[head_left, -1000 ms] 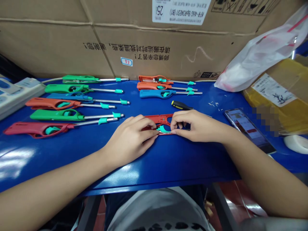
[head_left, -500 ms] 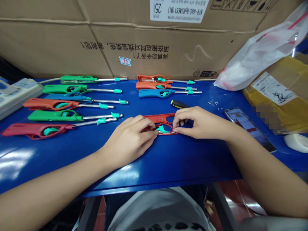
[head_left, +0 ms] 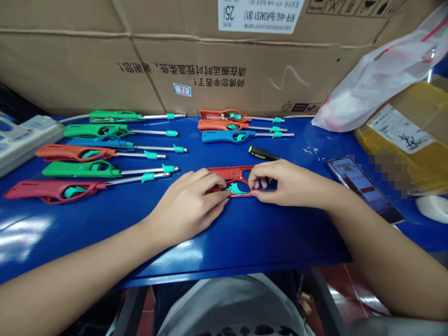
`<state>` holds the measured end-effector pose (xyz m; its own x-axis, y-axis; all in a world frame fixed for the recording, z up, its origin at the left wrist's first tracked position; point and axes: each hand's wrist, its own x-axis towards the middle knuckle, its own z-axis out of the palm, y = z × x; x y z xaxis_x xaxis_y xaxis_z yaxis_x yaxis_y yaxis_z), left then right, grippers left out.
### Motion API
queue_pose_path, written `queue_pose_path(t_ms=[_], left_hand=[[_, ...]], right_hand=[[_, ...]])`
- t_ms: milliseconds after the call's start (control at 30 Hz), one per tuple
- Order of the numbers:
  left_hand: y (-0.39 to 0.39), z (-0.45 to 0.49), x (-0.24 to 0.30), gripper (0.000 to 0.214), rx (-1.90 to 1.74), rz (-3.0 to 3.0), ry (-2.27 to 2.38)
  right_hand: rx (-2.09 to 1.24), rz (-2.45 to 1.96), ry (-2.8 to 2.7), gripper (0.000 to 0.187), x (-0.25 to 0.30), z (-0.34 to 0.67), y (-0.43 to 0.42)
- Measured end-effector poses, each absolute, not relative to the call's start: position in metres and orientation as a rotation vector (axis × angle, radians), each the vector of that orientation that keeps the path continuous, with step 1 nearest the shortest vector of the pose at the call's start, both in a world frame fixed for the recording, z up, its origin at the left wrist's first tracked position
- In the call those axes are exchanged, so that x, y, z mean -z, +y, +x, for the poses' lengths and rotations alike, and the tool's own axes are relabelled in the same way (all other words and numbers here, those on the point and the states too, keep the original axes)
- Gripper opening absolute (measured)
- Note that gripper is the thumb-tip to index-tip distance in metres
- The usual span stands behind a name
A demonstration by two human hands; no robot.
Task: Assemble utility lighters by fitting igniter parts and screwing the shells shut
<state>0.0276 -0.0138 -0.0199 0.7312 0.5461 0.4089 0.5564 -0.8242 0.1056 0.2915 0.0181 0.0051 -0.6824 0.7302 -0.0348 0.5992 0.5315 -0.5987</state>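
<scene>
6 lighters (head_left: 94, 130) left, 3 lighters (head_left: 227, 136) farther right, 1 screwdriver (head_left: 265, 153), 1 phone (head_left: 366, 189) | red casing (head_left: 220, 173), 2 halves, mid-table, long axis left-right, trigger-loop end rightward | left hand (head_left: 191, 203) nearly closed, gripping its left end | right hand (head_left: 290, 184) pinched on its right end

Red lighter casing (head_left: 227, 173) in two halves on the blue tabletop (head_left: 259, 238), teal trigger (head_left: 236, 188) in the nearer one.
</scene>
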Motion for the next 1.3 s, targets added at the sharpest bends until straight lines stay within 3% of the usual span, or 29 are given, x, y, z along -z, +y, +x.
queue_pose_path(t_ms=[133,400,600,900,1133,1300], left_hand=[[-0.014,0.028,0.018,0.02,0.739,-2.936,-0.928],[0.011,0.012,0.004,0.023,0.898,-2.866,-1.135],[0.024,0.004,0.003,0.027,0.723,-2.957,-1.285],[0.018,0.005,0.002,0.031,0.922,-2.845,-1.205],[0.018,-0.001,-0.002,0.036,0.76,-2.861,-0.886],[0.021,-0.008,-0.006,0.034,0.638,-2.953,-0.828]], right_hand=[[-0.793,-1.115,-2.523,0.006,-0.008,0.292,0.018],[-0.416,-1.147,-2.552,0.016,-0.005,0.301,0.025],[-0.496,-1.151,-2.617,0.014,0.004,0.304,0.03],[-0.584,-1.188,-2.243,0.011,-0.006,0.292,0.023],[-1.108,-1.235,-1.881,0.018,-0.001,0.278,0.017],[-0.985,-1.123,-2.095,0.035,0.0,0.277,0.014]])
